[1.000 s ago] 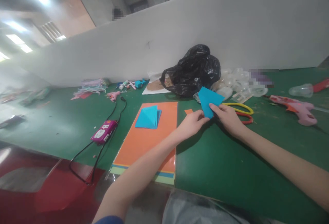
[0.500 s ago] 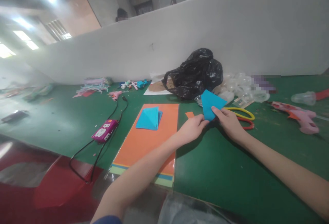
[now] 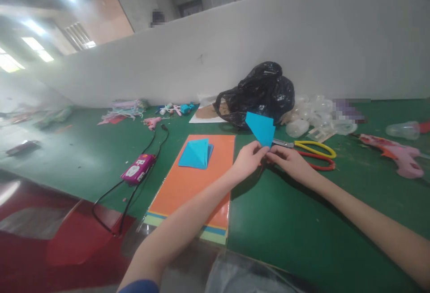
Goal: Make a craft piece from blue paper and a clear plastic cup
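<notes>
A folded blue paper piece [image 3: 261, 128] stands point-down just above the green table, pinched at its lower tip between my left hand [image 3: 247, 161] and my right hand [image 3: 285, 161]. Both hands are closed on it, fingertips meeting under the paper. To the left, another folded blue paper [image 3: 195, 153] lies on a stack of coloured sheets with an orange sheet [image 3: 195, 181] on top.
Yellow and red scissors [image 3: 314, 153] lie right of my hands. A black plastic bag [image 3: 258, 93] and clear plastic bottles [image 3: 314, 116] sit by the white wall. A pink glue gun [image 3: 394, 152] is far right, a magenta power adapter [image 3: 138, 168] with black cable on the left.
The blue paper has turned from leaning right to standing point-down, and shifted slightly left. My hands have come together under its tip.
</notes>
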`<move>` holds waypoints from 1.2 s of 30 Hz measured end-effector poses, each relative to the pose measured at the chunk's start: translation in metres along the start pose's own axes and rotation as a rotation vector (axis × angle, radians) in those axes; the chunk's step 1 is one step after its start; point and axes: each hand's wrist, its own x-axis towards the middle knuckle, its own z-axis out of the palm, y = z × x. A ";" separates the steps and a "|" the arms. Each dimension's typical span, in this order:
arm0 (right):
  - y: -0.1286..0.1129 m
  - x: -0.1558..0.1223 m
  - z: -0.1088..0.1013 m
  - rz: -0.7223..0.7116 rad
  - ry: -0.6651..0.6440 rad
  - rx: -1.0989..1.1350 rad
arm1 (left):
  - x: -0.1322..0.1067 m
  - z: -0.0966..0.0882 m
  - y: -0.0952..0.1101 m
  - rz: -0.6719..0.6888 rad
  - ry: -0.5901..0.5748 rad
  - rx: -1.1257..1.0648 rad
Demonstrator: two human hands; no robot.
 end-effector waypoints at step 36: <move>0.001 -0.003 0.003 -0.014 -0.066 -0.082 | 0.011 -0.018 0.002 -0.004 0.110 -0.047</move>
